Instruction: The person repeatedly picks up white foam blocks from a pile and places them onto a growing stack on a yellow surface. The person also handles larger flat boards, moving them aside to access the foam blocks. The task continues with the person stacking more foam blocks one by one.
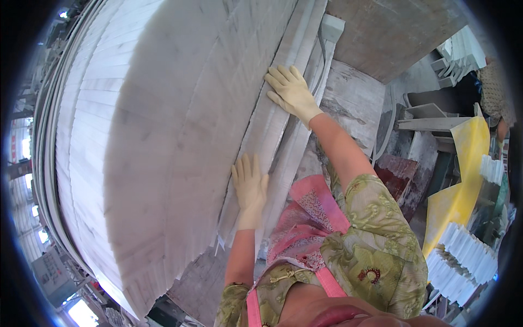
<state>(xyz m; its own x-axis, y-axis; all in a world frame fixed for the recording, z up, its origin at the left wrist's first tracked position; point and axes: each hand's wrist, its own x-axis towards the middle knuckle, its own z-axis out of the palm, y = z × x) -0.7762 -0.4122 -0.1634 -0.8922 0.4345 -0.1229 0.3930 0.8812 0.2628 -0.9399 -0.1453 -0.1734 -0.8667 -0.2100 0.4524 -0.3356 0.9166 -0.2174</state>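
A large pale stone panel (180, 109), grey-white and made of joined strips, fills the left and middle of the view. Along its near edge lies a long white stone strip (259, 128), with a narrow dark gap between the two. My left hand (249, 188), in a cream glove, rests flat at the lower end of this strip, fingertips at the panel's edge. Farther up, my right hand (293, 94) wears a matching glove and lies with fingers stretched over the strip, its fingertips by the gap. Both hands are open and hold nothing. Their palms are hidden.
Beside the strip runs a pale ledge (318, 82) with a small white block (332, 28) at its far end. A worn board (354, 95) lies to the right. Yellow sheeting (468, 158), stacked white strips (460, 261) and another person (496, 92) are at the right.
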